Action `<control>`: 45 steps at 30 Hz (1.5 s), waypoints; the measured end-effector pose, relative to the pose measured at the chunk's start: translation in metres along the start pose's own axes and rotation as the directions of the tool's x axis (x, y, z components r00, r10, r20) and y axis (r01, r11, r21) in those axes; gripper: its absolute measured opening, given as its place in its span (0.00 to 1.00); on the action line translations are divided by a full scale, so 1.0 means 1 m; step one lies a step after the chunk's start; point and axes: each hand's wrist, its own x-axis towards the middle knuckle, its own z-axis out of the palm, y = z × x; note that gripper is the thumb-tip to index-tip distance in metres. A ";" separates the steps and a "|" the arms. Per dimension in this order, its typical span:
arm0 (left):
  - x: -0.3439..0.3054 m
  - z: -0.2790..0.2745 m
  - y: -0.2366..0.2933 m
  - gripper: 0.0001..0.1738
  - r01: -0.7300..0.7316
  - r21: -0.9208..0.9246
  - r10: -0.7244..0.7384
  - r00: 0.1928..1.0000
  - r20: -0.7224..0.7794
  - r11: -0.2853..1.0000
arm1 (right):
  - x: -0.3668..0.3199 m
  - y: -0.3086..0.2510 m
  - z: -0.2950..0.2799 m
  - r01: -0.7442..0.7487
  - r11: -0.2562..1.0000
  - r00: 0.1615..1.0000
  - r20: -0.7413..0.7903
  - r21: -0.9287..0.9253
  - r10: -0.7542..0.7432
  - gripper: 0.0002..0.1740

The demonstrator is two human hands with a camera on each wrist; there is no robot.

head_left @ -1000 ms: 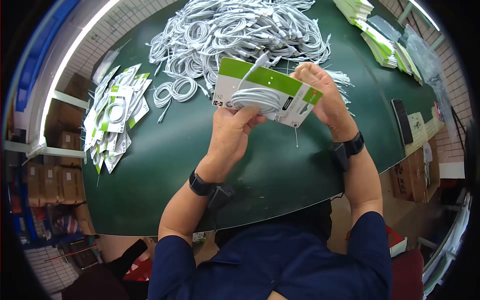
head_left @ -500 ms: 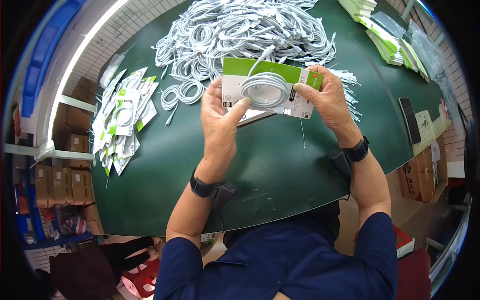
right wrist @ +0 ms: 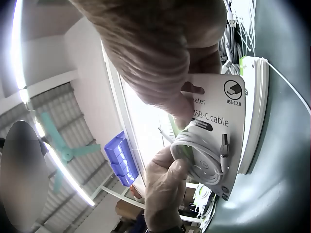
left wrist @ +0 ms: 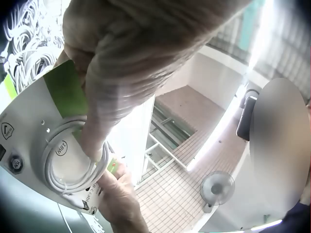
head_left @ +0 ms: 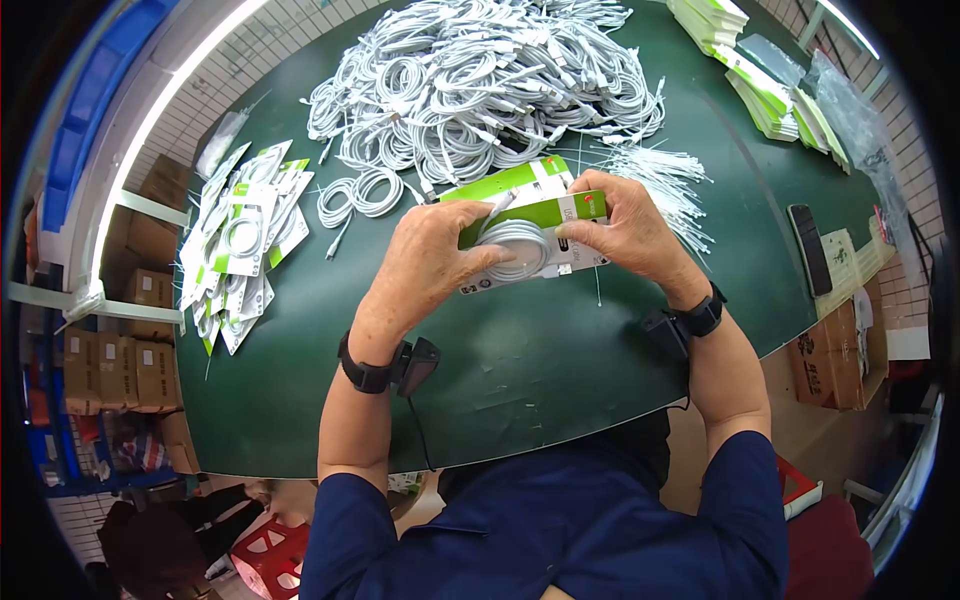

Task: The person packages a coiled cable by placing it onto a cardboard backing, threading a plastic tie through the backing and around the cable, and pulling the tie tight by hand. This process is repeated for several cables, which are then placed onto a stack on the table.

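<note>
A green-and-white cable card [head_left: 565, 210] carries a coiled white USB cable [head_left: 515, 240], with its USB plug showing in the right wrist view. My left hand [head_left: 425, 255] pinches the card's left side, thumb across the coil. At the right end, my right hand [head_left: 630, 230] grips the card between thumb and fingers. A thin white tie tail [head_left: 599, 290] hangs below the card. Behind it lies a stack of cards [right wrist: 255, 104], partly hidden by the held card.
A large heap of white cables [head_left: 480, 80] covers the far table. Carded cables [head_left: 240, 240] are piled at left; loose white ties [head_left: 670, 190] lie to the right. Card stacks [head_left: 760, 95], a plastic bag [head_left: 850, 110] and a phone [head_left: 810, 250] sit along the right side.
The card has tilted and come down toward the table, showing the card stack behind it. My left hand moved from the lower left corner to the left side; my right hand came to grip the right end.
</note>
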 end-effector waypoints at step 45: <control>-0.007 0.062 -0.020 0.17 -0.337 0.355 0.451 0.836 -0.313 0.872 | -0.002 -0.002 0.023 0.269 0.893 0.939 -0.109 -0.362 -0.327 0.11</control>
